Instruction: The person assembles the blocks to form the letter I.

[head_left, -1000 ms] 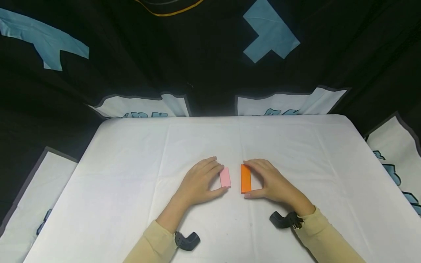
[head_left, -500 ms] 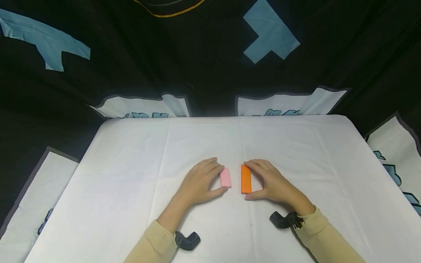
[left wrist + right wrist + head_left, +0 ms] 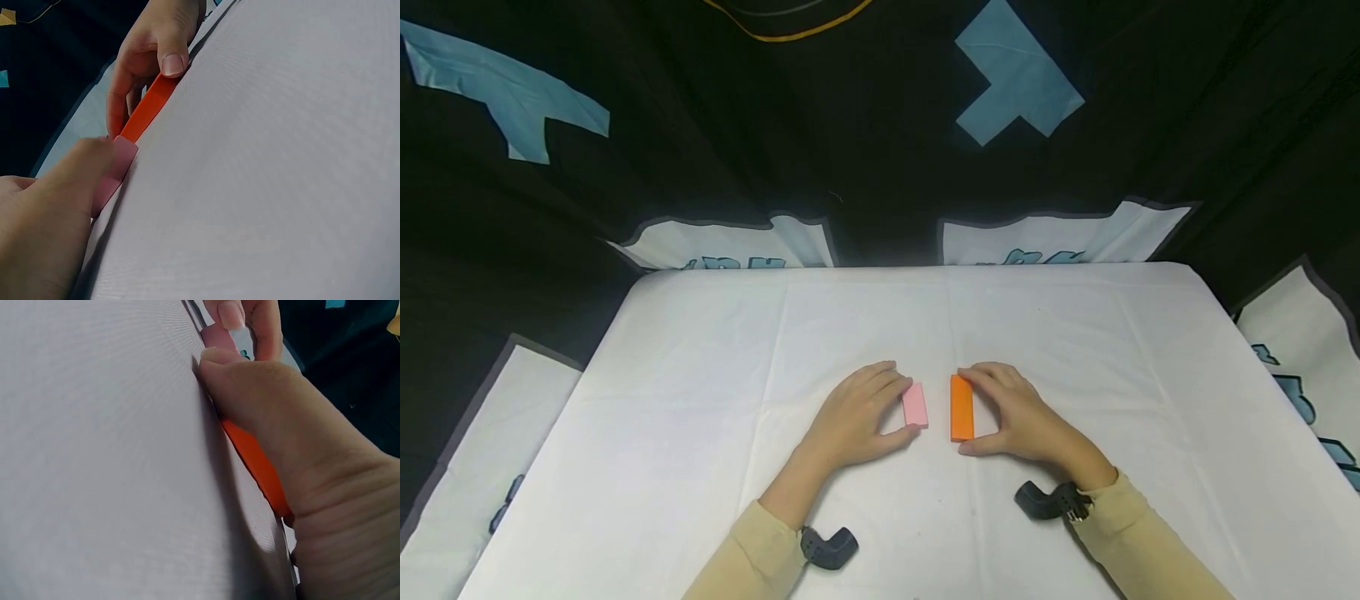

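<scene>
Near the middle of the white-covered table, my left hand (image 3: 856, 417) pinches a small pink block (image 3: 915, 406) by its two ends, thumb at the near end and fingers at the far one. To its right lies a longer orange block (image 3: 961, 408); my right hand (image 3: 1017, 414) holds it the same way, thumb near and fingers far. A narrow gap separates the two blocks, which stand roughly parallel. In the left wrist view the thumb covers part of the pink block (image 3: 122, 156). The right thumb hides part of the orange block (image 3: 256, 465) in the right wrist view.
A white cloth (image 3: 700, 350) with fold creases covers the table. Dark curtains (image 3: 880, 133) with blue patches (image 3: 1018, 75) hang beyond its far edge. Each wrist carries a dark curved camera mount, the left one (image 3: 829, 548) and the right one (image 3: 1041, 502), close above the cloth.
</scene>
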`<control>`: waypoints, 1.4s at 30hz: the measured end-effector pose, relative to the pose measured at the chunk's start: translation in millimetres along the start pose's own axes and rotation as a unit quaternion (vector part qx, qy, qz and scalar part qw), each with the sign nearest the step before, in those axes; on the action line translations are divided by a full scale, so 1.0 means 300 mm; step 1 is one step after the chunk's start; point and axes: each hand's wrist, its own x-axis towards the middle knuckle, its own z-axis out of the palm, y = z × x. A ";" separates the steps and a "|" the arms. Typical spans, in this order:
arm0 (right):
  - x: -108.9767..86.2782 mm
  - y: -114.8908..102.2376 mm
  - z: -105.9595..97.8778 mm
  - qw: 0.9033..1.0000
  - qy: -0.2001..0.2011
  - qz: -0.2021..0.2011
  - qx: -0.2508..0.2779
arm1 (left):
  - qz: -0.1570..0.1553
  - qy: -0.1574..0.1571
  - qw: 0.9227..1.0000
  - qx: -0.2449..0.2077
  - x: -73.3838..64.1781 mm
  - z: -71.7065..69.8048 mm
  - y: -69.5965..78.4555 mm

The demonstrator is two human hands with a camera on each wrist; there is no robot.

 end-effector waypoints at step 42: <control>0.015 -0.007 -0.001 0.999 0.014 -0.021 0.034 | 0.010 0.006 1.000 -0.012 0.003 -0.007 0.000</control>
